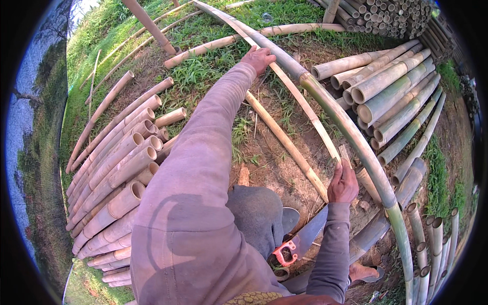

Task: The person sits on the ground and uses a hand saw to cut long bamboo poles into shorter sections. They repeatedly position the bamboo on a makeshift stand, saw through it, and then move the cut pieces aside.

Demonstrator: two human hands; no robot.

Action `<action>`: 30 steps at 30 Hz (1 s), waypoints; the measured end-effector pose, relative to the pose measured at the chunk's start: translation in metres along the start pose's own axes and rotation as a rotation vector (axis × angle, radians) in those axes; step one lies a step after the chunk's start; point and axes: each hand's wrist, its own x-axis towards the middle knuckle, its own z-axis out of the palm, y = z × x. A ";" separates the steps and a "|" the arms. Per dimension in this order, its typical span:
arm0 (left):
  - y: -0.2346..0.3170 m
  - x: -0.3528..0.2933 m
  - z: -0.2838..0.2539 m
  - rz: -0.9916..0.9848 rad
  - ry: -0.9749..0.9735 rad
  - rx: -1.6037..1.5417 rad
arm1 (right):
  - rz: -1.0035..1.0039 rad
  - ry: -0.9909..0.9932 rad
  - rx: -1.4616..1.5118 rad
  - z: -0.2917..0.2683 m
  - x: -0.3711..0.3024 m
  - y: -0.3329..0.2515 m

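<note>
From our head view, we see a thin, pale bamboo strip [300, 97].
The bare left hand [259, 59] curls its fingers around it, and the bare right hand [343, 184] pinches its near end, beside a long, round, grey-green bamboo pole [351, 129].

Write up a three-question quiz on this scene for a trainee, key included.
1. Which hand is higher up the picture along the split bamboo strip?
2. True or false: the handsaw's handle is green.
3. Fill the blank: the long, thick bamboo pole runs along the ____ side of the strip.

Key:
1. The left hand.
2. False; the handsaw has an orange-red handle.
3. Right.
</note>
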 end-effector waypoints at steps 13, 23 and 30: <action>0.001 0.014 -0.005 -0.063 -0.036 0.010 | -0.036 0.059 -0.002 -0.001 0.025 0.001; 0.008 0.013 0.004 -0.049 0.011 0.099 | 0.004 0.004 -0.091 -0.008 0.036 0.016; 0.062 0.017 0.016 0.160 0.023 0.058 | 0.010 -0.078 -0.168 -0.018 0.052 0.079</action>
